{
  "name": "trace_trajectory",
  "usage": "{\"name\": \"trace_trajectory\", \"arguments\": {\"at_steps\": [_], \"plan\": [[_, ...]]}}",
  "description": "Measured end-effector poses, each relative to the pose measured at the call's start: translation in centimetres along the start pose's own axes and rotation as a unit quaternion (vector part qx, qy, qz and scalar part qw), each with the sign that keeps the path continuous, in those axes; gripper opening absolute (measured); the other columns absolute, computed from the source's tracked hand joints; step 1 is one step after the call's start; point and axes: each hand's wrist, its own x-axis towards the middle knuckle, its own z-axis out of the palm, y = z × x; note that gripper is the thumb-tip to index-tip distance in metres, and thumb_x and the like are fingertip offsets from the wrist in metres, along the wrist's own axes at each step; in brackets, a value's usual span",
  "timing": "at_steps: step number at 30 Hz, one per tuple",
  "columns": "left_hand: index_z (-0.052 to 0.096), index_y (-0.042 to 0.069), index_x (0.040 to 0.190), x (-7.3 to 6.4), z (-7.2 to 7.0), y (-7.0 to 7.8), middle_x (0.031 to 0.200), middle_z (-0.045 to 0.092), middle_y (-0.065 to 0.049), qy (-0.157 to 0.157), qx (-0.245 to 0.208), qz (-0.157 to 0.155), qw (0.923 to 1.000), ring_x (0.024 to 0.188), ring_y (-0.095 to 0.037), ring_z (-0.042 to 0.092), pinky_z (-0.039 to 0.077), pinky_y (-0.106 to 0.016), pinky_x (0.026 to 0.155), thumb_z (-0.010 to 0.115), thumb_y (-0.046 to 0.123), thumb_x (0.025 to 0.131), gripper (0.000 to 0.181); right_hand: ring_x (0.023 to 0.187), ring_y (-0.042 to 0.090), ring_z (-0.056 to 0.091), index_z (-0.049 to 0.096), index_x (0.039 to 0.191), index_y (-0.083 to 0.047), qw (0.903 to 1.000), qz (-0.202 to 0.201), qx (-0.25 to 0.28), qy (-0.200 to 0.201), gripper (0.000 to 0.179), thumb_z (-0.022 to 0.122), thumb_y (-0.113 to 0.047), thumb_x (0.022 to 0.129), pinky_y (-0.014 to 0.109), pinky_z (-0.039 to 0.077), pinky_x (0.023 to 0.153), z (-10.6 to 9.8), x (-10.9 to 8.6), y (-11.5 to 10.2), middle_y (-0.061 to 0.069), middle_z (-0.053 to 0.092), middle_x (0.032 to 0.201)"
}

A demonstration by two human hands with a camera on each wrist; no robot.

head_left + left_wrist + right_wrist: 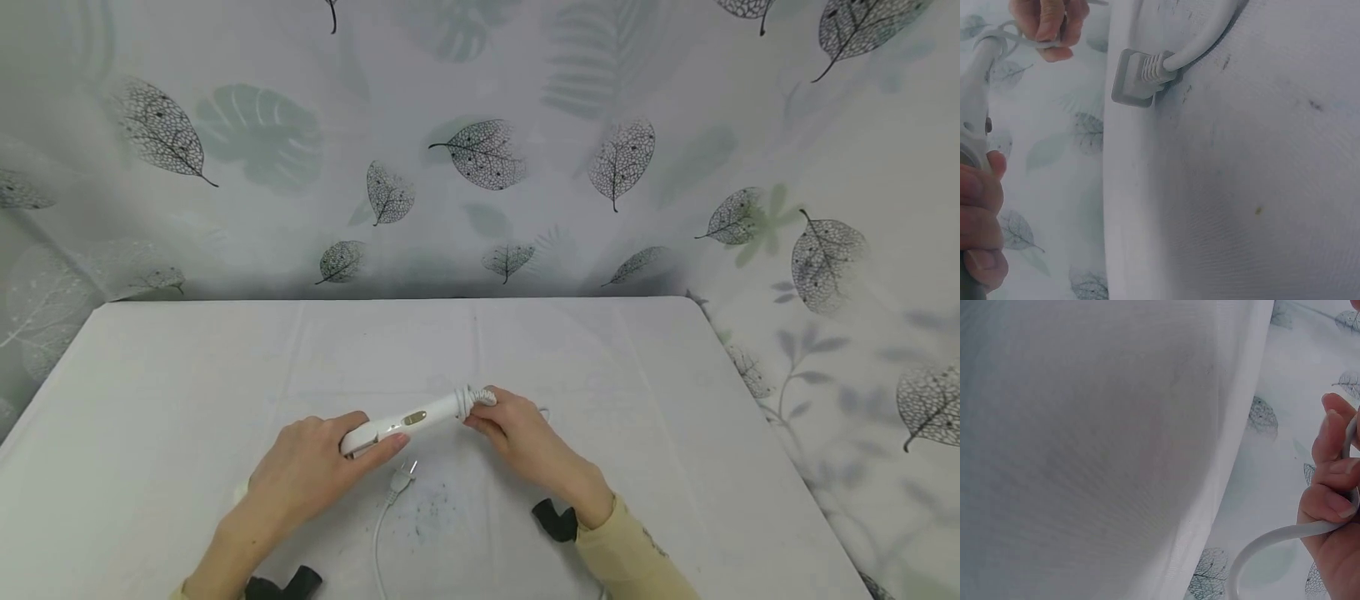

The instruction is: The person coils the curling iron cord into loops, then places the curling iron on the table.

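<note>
A white hair straightener (435, 412) with a gold control panel is held tilted over the table. My left hand (307, 462) grips its left end, thumb along the near side. At the other end, cord (482, 397) is looped round the tail of the handle. My right hand (525, 433) pinches the cord there; in the right wrist view, curled fingers (1329, 503) hold the white cord (1279, 534), which bends away below. The two-pin plug (402, 479) lies between my forearms, and the left wrist view shows that plug (1135, 81) close up.
A white cloth covers the table (187, 367), with small dark specks (431, 512) near the plug. Behind and to the right hangs a leaf-patterned curtain (480, 225). Black curved pieces (555, 521) sit by each wrist.
</note>
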Motion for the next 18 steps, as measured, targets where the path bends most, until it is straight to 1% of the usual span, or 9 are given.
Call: {"name": "trace_trajectory", "arguments": {"at_steps": [3, 6, 8, 10, 12, 15, 18], "plan": [[0.056, 0.027, 0.074, -0.1, -0.2, -0.1, 0.053, 0.038, 0.012, -0.006, 0.000, 0.006, 1.0000, 0.050, -0.005, 0.037, 0.029, -0.024, 0.048, 0.059, 0.070, 0.088, 0.046, 0.077, 0.007, 0.054, 0.073, 0.099, -0.003, 1.0000, 0.000, 0.009, 0.001, 0.010, 0.069, -0.009, 0.093, 0.021, 0.048, 0.069, -0.1, 0.0, 0.2, 0.000, 0.064, 0.089], [0.056, 0.028, 0.074, -0.1, -0.3, -0.2, 0.053, 0.038, 0.013, -0.009, -0.009, 0.019, 0.9997, 0.050, -0.003, 0.037, 0.029, -0.023, 0.049, 0.061, 0.069, 0.087, 0.044, 0.072, 0.007, 0.048, 0.069, 0.092, -0.003, 0.9999, 0.001, 0.017, 0.004, 0.001, 0.069, -0.004, 0.092, 0.020, 0.044, 0.066, -0.2, 0.0, 0.4, -0.001, 0.061, 0.086], [0.056, 0.029, 0.073, -0.1, -0.3, -0.2, 0.053, 0.039, 0.014, -0.011, -0.014, 0.028, 0.9994, 0.050, -0.002, 0.036, 0.029, -0.022, 0.049, 0.062, 0.069, 0.086, 0.042, 0.073, 0.007, 0.049, 0.068, 0.091, -0.004, 0.9998, -0.003, 0.020, 0.006, 0.003, 0.071, -0.002, 0.089, 0.020, 0.044, 0.067, -0.3, 0.1, 0.6, -0.001, 0.062, 0.087], [0.055, 0.030, 0.071, -0.2, -0.3, -0.2, 0.053, 0.038, 0.015, -0.016, -0.017, 0.040, 0.9989, 0.050, -0.001, 0.035, 0.029, -0.022, 0.048, 0.063, 0.068, 0.086, 0.042, 0.074, 0.008, 0.050, 0.071, 0.093, -0.005, 0.9996, -0.007, 0.026, 0.006, 0.012, 0.071, 0.004, 0.086, 0.021, 0.045, 0.068, -0.4, 0.0, 0.7, -0.001, 0.063, 0.087], [0.053, 0.031, 0.070, -0.2, -0.3, -0.2, 0.053, 0.036, 0.016, -0.027, -0.019, 0.050, 0.9982, 0.049, 0.000, 0.034, 0.028, -0.021, 0.048, 0.062, 0.070, 0.085, 0.043, 0.074, 0.008, 0.051, 0.073, 0.096, -0.007, 0.9994, -0.016, 0.030, 0.009, 0.016, 0.070, 0.005, 0.086, 0.022, 0.047, 0.070, -0.6, -0.1, 0.8, -0.002, 0.064, 0.086], [0.053, 0.033, 0.068, -0.3, -0.3, -0.2, 0.053, 0.036, 0.018, -0.048, -0.029, 0.062, 0.9965, 0.049, 0.001, 0.033, 0.028, -0.021, 0.047, 0.061, 0.071, 0.085, 0.042, 0.073, 0.006, 0.052, 0.074, 0.099, -0.009, 0.9988, -0.021, 0.041, 0.015, 0.016, 0.068, 0.003, 0.089, 0.021, 0.048, 0.069, -0.9, -0.2, 1.0, -0.004, 0.065, 0.083], [0.052, 0.035, 0.068, -0.3, -0.3, -0.2, 0.053, 0.037, 0.019, -0.066, -0.042, 0.066, 0.9948, 0.048, 0.001, 0.034, 0.029, -0.021, 0.047, 0.061, 0.072, 0.085, 0.042, 0.067, 0.003, 0.049, 0.069, 0.092, -0.011, 0.9986, -0.020, 0.043, 0.023, 0.002, 0.068, -0.009, 0.093, 0.020, 0.046, 0.064, -1.2, -0.3, 1.0, -0.007, 0.059, 0.075]]}}
